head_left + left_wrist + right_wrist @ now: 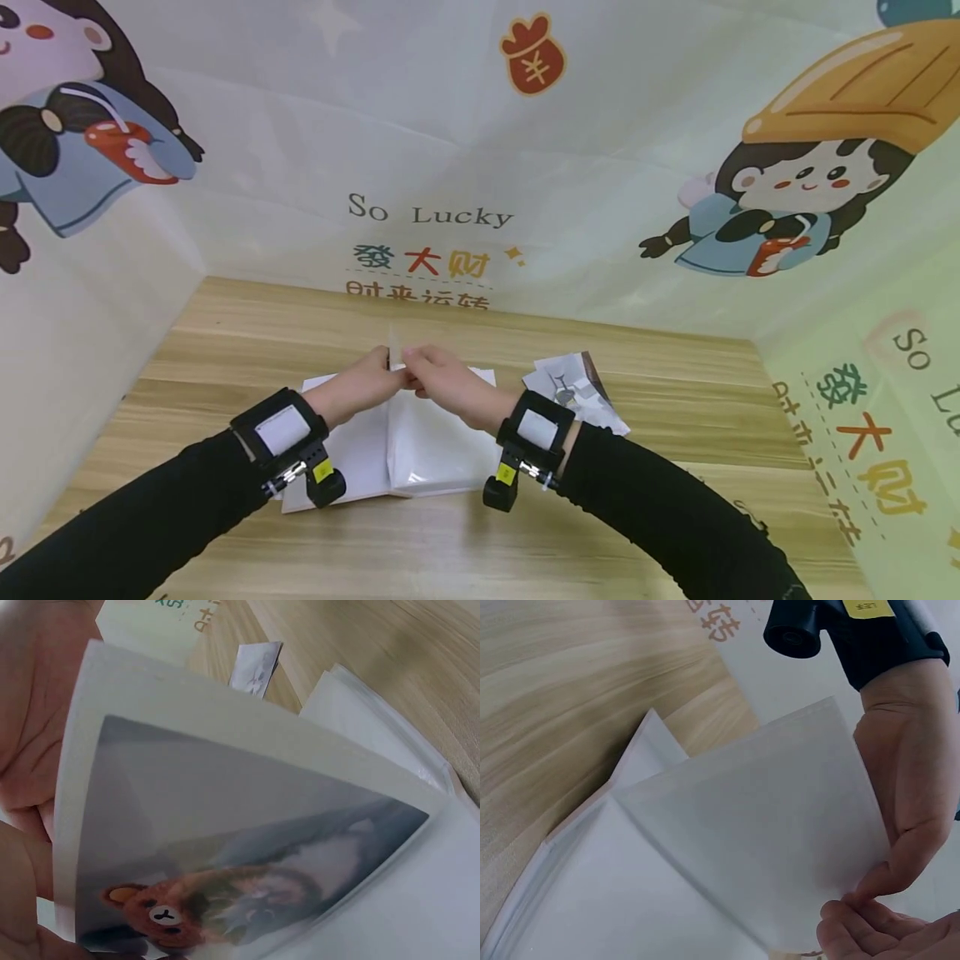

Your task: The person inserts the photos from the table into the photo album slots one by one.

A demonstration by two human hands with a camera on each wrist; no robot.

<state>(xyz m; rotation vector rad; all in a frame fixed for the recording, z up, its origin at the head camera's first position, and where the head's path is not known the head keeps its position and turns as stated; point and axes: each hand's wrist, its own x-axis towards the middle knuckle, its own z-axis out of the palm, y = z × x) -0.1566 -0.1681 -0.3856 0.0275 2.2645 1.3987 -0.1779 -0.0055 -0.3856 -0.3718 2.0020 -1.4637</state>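
Note:
A white photo album (pixel 442 450) lies spread on the table, with one clear-sleeved album page (pixel 757 825) standing up from its fold. My left hand (pixel 367 387) pinches the far edge of that raised page. From the other side my right hand (pixel 453 387) holds the same edge, its fingertips meeting the left hand's at the page corner. In the left wrist view the page carries a white-bordered photo (pixel 225 802) of a brown toy bear. Seen from the right wrist, the page's other face is plain white, and the left thumb lies along its edge.
Several loose photos (pixel 577 387) lie overlapping on the wood-grain table (pixel 675 500), to the right of the album. A printed cloth wall (pixel 450 125) with cartoon figures encloses the table at the back and both sides.

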